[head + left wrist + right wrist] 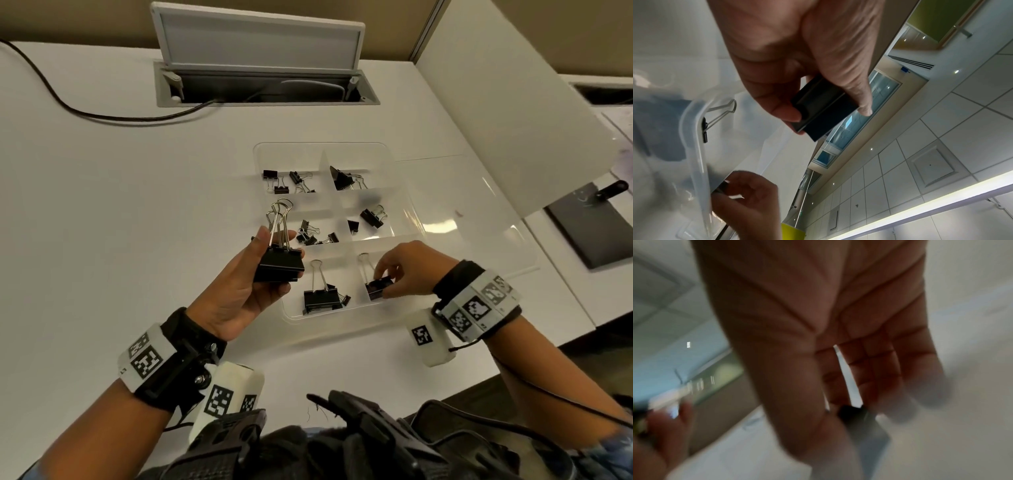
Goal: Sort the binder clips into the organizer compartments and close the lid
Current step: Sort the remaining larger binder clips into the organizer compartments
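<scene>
A clear plastic organizer (291, 317) with several compartments lies open on the white desk, its clear lid (479, 219) flat to the right. Small and medium black binder clips lie in the far and middle compartments. My left hand (260, 274) holds a stack of large black binder clips (279, 267) (818, 110) above the organizer's left edge, wire handles up. My right hand (394, 277) pinches a large black clip (378, 287) in the near right compartment. Another large clip (322, 298) lies in the near left compartment. The right wrist view is blurred.
An open cable hatch (263, 78) with a raised grey flap sits at the desk's far side, with a black cable (68, 106) running left. A white partition (507, 102) stands to the right. A dark pad (592, 222) lies behind it.
</scene>
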Demonstrator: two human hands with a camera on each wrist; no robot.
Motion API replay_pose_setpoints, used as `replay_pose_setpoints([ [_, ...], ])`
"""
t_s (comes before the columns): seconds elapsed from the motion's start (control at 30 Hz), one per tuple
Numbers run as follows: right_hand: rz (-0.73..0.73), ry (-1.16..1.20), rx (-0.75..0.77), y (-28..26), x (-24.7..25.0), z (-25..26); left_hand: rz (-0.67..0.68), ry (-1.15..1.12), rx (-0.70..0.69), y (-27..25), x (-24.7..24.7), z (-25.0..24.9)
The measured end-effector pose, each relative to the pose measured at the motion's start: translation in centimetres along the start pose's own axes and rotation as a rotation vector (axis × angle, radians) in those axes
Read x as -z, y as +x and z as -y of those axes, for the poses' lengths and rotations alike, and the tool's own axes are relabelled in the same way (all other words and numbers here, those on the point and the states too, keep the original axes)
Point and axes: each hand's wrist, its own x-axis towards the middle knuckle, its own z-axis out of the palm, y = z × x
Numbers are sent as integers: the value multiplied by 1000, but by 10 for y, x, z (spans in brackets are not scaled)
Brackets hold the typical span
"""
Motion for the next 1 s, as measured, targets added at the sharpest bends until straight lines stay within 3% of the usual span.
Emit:
replay_pose_setpoints([
  [0.2,-281,250,63,-53,45,0,16,-24,11,0,-1,0],
  [0.3,-524,557,313,-69,50,27,38,-31,15,0,-5,1],
  [0.37,-603,681,482,-66,40,54,44,-31,17,-1,-8,1],
  [0.53,-687,625,585,-37,-1,100,71,-31,-17,-5,-11,-1],
  [1.0,-729,650,591,-26,-24,109,113,-83,-13,-8,-7,-2],
])
